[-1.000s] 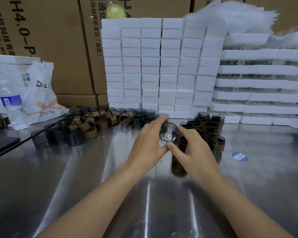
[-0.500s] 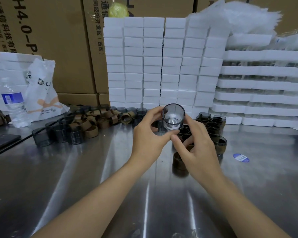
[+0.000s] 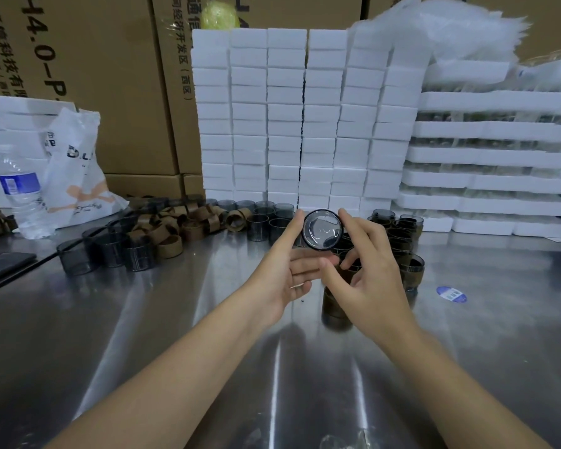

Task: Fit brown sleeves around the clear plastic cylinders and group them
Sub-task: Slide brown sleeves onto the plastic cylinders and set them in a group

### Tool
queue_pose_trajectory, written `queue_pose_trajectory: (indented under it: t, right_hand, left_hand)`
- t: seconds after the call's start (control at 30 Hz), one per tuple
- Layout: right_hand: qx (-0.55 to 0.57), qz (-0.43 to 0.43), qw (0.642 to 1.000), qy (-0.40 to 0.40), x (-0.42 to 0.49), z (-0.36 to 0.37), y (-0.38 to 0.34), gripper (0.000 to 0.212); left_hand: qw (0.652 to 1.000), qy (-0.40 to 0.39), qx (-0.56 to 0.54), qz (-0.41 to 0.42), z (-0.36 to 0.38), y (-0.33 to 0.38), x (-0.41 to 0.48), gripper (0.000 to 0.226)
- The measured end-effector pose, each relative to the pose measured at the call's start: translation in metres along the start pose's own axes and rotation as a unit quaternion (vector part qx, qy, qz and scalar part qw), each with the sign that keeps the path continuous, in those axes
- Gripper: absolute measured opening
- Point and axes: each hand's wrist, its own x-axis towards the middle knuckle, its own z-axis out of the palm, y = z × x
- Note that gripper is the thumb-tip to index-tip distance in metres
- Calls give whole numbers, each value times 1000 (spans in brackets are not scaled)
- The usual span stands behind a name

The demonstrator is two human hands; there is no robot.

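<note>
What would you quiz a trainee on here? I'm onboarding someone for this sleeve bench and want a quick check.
1. True or false: the clear cylinder is standing on the metal table.
2. Where do the loose brown sleeves lie? A) back left of the table B) far right C) at the near edge
3. Fill in: the blue sticker lies to the ___ of the sleeved cylinders.

Key: 1 false, fingertips of the left hand and right hand hold it raised. 2 A. 3 right.
</note>
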Motion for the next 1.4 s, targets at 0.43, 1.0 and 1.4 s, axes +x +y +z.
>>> queue_pose_trajectory:
  t: [0.43,1.0,1.4]
  right_hand:
    - [-13,2,998,-55,-3,-2,-10,84]
    - [303,200,930,-58,7,-1,-17,77]
    - [360,313,864,-159,13,-13,-16,32]
  left_hand:
    - [993,-23,13,118,10,0,-11,41]
    - [987,-58,28,148,5,-3,-7,48]
    - [983,-21,58,170,7,-3,-10,52]
